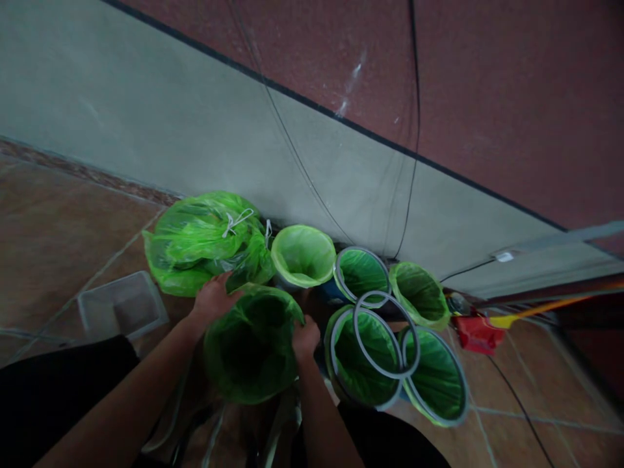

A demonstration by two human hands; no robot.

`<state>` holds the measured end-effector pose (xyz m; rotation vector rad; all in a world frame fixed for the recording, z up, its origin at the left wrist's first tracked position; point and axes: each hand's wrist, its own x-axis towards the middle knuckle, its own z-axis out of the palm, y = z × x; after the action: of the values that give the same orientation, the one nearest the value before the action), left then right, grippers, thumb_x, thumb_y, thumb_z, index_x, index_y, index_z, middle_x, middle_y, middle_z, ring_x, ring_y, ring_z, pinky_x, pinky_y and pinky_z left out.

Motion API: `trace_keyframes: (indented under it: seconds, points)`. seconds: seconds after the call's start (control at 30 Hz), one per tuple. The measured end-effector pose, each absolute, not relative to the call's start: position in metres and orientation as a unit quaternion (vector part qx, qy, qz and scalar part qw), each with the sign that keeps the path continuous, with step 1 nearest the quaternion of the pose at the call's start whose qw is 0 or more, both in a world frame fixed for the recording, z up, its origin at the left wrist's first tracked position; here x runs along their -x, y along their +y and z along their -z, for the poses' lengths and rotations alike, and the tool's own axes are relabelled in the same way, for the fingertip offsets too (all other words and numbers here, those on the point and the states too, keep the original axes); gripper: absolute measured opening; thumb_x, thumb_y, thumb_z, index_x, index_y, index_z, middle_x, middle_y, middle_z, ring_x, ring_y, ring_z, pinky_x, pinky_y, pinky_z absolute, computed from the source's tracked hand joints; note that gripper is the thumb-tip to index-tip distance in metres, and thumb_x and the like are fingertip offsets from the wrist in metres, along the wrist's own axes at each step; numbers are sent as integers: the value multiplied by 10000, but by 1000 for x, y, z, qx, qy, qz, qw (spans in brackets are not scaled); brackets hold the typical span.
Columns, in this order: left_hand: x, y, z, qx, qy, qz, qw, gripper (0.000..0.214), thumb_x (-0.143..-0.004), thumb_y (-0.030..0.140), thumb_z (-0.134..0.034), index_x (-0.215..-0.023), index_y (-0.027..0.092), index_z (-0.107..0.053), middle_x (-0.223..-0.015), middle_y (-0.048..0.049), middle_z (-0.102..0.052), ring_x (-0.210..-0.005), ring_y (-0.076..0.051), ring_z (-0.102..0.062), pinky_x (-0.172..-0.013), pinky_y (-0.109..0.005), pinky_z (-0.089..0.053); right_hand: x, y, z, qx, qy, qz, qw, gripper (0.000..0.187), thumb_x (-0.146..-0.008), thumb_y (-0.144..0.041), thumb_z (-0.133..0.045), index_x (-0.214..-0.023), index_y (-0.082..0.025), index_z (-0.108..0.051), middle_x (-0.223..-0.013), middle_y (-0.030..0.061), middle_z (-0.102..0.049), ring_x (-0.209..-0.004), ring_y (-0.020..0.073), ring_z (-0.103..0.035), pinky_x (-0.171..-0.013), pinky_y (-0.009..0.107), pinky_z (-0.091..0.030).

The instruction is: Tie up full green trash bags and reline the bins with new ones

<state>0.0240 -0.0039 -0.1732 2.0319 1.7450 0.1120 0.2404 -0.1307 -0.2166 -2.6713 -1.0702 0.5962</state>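
Note:
A green bin bag (253, 357) hangs wide open between my hands, its mouth facing up; whether a bin stands under it is too dark to tell. My left hand (214, 300) closes on the far left of the bag's rim, its fingertips partly hidden by the film. On the right side of the rim, my right hand (305, 337) is closed, pinching the film. Beyond my left hand lie full, tied green bags (205, 240) with white strings. Just past the bag stands a bin lined in light green (303, 257).
Several more green-lined bins stand to the right, with a loose grey ring (357, 338) lying across their tops. A clear plastic box (121, 304) sits on the tiles at left. A red dustpan (480, 335) is at right. Cables run down the wall (146, 117).

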Motion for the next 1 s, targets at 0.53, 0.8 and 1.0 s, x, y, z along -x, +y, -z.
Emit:
trace_keyframes:
  seconds: [0.53, 0.8, 1.0]
  points:
    - [-59, 0, 192, -833, 510, -23, 216, 384, -955, 316, -336, -1111, 228, -676, -1139, -61, -712, -1074, -198, -640, -945, -281, -464, -237, -52, 196, 716, -644, -194, 185, 279, -930, -190, -507, -1154, -206, -673, -1157, 44, -693, -1097, 175, -597, -1016, 275, -396]
    - [-45, -3, 212, -824, 516, 48, 230, 325, -935, 287, -388, -1145, 211, -624, -1164, -91, -706, -1080, -218, -650, -938, -310, -461, -243, -52, 221, 708, -657, -242, 94, 218, -929, -243, -549, -1111, -248, -668, -1084, 24, -716, -1014, 165, -644, -885, 233, -441]
    - [-37, -13, 217, -798, 556, 74, 223, 352, -917, 259, -405, -1198, 149, -585, -1131, -156, -709, -1058, -268, -661, -901, -366, -481, -244, -57, 218, 750, -623, -221, 16, 206, -887, -225, -588, -1087, -213, -635, -1000, 73, -723, -941, 206, -670, -823, 276, -462]
